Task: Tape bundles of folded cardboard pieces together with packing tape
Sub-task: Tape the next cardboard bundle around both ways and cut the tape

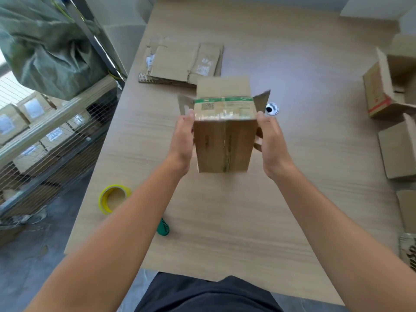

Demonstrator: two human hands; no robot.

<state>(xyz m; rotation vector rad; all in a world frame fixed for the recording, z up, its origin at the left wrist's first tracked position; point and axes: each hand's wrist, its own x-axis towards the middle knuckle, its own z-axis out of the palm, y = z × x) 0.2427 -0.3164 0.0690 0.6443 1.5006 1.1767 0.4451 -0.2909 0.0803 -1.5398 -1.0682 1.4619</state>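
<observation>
A small cardboard box [222, 140] with green tape across its top and its flaps standing open is held above the table between my two hands. My left hand [182, 140] presses flat on its left side, and my right hand [271, 143] presses flat on its right side, fingers straight. Flattened cardboard pieces [180, 64] lie stacked at the far left of the table. A yellow roll of packing tape [113, 198] lies near the table's left edge. A green tool [163, 227] pokes out from under my left forearm.
The wooden table [225, 221] carries several open cardboard boxes [391, 86] along its right edge and a round cable hole [272, 108] behind the held box. A wire shelf with boxes [45, 136] and a green sack [45, 46] stand to the left.
</observation>
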